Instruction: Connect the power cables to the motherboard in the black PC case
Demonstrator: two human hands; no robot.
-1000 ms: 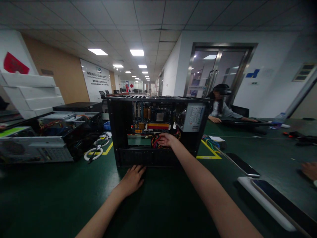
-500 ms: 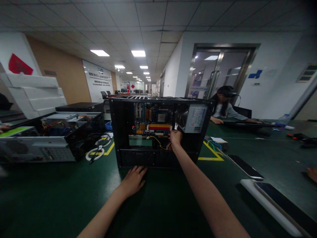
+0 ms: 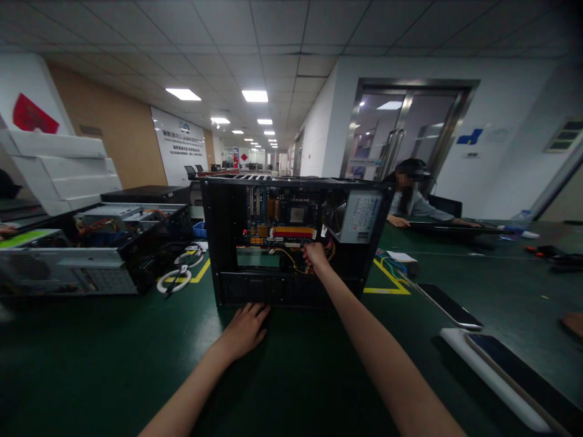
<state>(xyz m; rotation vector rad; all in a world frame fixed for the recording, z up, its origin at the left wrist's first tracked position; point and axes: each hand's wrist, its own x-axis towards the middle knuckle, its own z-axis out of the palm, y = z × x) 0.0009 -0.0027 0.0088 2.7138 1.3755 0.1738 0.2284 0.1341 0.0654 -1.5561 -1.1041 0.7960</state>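
Note:
A black computer case point(image 3: 255, 290) stands upright on the green table with its open side toward me. Inside it are a motherboard point(image 3: 285, 209) with red and yellow memory slots and, at the upper right, a silver power supply point(image 3: 363, 215). My right hand point(image 3: 316, 256) reaches in just below the motherboard, fingers closed around a power cable; coloured wires point(image 3: 331, 249) loop out beside it. What the fingertips touch is hidden. A thin yellow wire point(image 3: 289, 256) hangs to their left. My left hand point(image 3: 246, 328) lies flat on the table, fingertips at the case's bottom edge.
Another opened computer case point(image 3: 104, 267) lies at the left, with white coiled cables point(image 3: 174, 281) beside it. At the right are two phones, one dark point(image 3: 449, 304) and one on a white slab point(image 3: 496, 379). A co-worker point(image 3: 421, 203) sits behind, near a bottle point(image 3: 519, 221).
My right hand has moved slightly left and down inside the case, and the coloured wires now show to its right. My left hand stays in place.

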